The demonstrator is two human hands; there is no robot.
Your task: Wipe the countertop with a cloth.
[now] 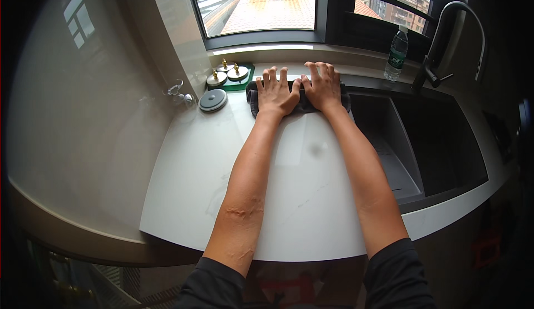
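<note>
A dark, bunched cloth (301, 105) lies at the far side of the white marbled countertop (308, 209), close to the window ledge. My left hand (277, 94) rests palm down on its left part, with the fingers spread and reaching past its far edge. On the right part lies my right hand (324, 87), also palm down with bent, spread fingers. The two thumbs nearly meet above the middle of the cloth. My palms hide much of the cloth, and both arms stretch straight out across the counter.
Left of the cloth, several white lids with gold knobs (237, 72) stand on a green tray (240, 86), near a grey round lid (213, 99). At right are a dark sink (442, 142), a faucet (431, 56) and a water bottle (396, 54). A glossy wall (91, 113) borders the left.
</note>
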